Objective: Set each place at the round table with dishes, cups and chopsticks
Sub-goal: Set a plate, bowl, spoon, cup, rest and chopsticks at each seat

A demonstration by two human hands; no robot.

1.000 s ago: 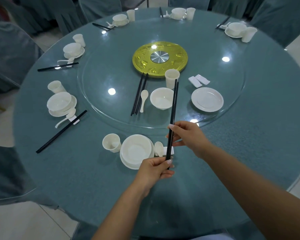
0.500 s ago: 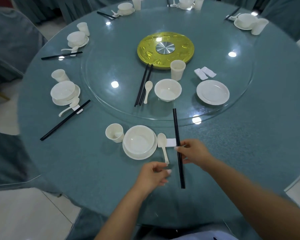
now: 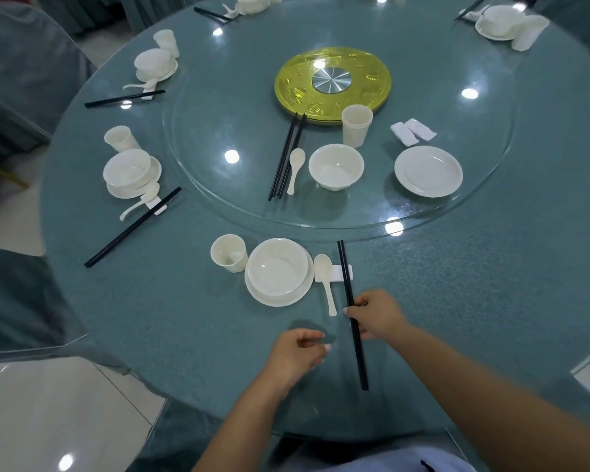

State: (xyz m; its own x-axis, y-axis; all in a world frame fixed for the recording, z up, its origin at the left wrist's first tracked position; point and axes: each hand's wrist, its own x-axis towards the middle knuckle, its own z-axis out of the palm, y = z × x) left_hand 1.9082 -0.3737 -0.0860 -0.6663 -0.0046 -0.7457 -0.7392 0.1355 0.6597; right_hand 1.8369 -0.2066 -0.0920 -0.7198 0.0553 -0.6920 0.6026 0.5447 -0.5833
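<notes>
A pair of black chopsticks (image 3: 345, 274) lies across a small white rest (image 3: 338, 273) at the nearest place. My right hand (image 3: 377, 315) pinches them at the middle. My left hand (image 3: 295, 352) hovers just left of them, fingers loosely curled, holding nothing. The place has a white bowl on a plate (image 3: 278, 272), a cup (image 3: 229, 252) on its left and a spoon (image 3: 324, 277) on its right. On the glass turntable (image 3: 457, 206) lie spare chopsticks (image 3: 286, 156), a spoon (image 3: 295, 168), a bowl (image 3: 336, 166), a cup (image 3: 356, 125), a plate (image 3: 428, 171) and two rests (image 3: 412, 131).
Set places ring the round teal table (image 3: 474, 301): one at the left (image 3: 132, 173), one at the far left (image 3: 155, 63), others at the far edge. A gold disc (image 3: 332, 84) marks the turntable's centre. Covered chairs (image 3: 21, 63) stand around the table.
The chopsticks came down from being held upright in both hands onto the rest. My left hand let go of them and drew back; my right hand slid toward their near half.
</notes>
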